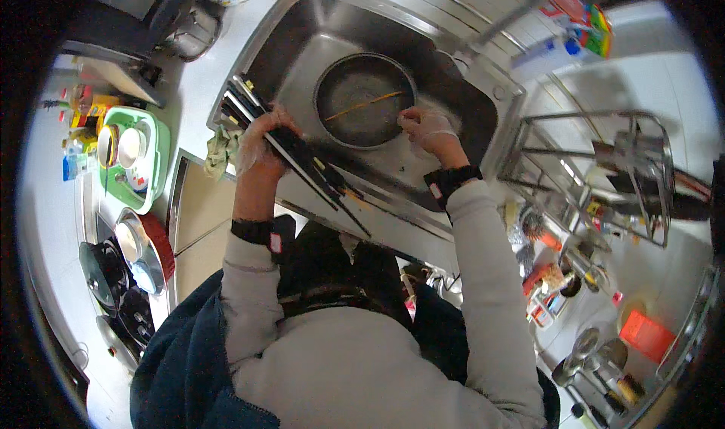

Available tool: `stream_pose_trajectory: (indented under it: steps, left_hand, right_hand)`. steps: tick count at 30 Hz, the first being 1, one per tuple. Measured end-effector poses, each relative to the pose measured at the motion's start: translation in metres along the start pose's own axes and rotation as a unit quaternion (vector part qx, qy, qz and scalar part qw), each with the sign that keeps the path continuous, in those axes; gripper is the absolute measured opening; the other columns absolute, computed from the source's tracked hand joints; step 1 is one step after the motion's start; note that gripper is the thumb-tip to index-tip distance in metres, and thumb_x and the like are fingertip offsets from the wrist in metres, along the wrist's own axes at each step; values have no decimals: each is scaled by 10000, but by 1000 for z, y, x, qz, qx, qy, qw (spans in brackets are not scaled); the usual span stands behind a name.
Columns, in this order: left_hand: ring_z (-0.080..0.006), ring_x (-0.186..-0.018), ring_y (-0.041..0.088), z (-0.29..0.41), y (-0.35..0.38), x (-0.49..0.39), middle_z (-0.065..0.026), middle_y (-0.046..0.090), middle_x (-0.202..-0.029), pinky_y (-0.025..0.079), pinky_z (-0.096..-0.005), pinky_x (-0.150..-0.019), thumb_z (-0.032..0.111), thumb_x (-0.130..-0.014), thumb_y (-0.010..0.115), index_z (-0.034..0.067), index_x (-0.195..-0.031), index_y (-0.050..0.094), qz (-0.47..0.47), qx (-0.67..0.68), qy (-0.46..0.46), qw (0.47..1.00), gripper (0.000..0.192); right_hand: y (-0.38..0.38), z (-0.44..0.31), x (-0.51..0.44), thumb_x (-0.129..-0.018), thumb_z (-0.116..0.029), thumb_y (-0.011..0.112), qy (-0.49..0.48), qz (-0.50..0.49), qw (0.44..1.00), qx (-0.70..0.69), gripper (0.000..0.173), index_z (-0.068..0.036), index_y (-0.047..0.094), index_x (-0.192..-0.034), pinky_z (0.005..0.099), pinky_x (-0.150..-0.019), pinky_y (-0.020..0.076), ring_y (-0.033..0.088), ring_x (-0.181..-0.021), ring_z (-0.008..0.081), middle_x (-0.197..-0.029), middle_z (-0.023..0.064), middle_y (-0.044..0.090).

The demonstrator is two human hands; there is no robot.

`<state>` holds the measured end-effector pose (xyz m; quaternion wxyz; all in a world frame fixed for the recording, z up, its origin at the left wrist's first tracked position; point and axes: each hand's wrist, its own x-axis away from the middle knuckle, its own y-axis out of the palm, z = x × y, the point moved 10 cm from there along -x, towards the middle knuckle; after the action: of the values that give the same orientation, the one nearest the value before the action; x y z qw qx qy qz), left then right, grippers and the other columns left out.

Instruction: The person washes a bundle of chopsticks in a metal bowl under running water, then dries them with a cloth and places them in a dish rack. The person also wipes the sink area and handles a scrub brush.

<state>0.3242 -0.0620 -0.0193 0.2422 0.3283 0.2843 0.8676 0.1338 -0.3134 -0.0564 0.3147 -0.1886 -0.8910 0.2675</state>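
My left hand (263,137), in a clear thin glove, grips a bundle of chopsticks (300,160) above the sink's front edge. Most are black, with some pale and wood-coloured ones among them. In the stainless steel sink (306,44) sits a round dark pan (362,78). One light wooden chopstick (365,106) lies slantwise inside it. At the pan's right rim is my right hand (425,129), also gloved, fingers bent together just below the chopstick's right end. Whether anything thin is between those fingers cannot be made out.
A crumpled green cloth (218,151) lies beside the sink's left corner. Farther left is a green plastic basin (156,163) with bowls. The faucet (510,18) reaches over the back right. A metal wire rack (595,117) stands on the right, near hanging utensils (600,366).
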Motion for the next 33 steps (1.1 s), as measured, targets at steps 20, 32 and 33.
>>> stream_pose_trajectory:
  steps: [20,32,33]
  left_hand:
    - [-173,-746,619,30,-27,10,-45,630,-832,497,-303,-693,-22,-719,706,31,-1013,614,81,5,-37,996,312]
    - [-235,-998,666,20,56,23,-114,692,-1074,524,-321,-873,-98,-753,632,21,-1013,683,-73,-484,259,833,291]
    - [-248,-983,676,14,62,21,-122,702,-1064,525,-321,-869,-113,-740,626,18,-1000,691,-78,-473,250,841,298]
  right_hand:
    - [144,57,-172,-894,-243,638,-202,18,909,364,460,-122,572,-1333,449,-906,525,664,-1049,363,-1217,156,673]
    - [29,-151,-27,-911,-84,657,-167,114,970,-134,120,-41,647,-1023,366,-688,533,660,-824,224,-952,100,665]
    - [22,-161,-9,-906,-90,662,-197,144,966,-90,123,-44,660,-1020,364,-716,530,656,-841,233,-961,106,667]
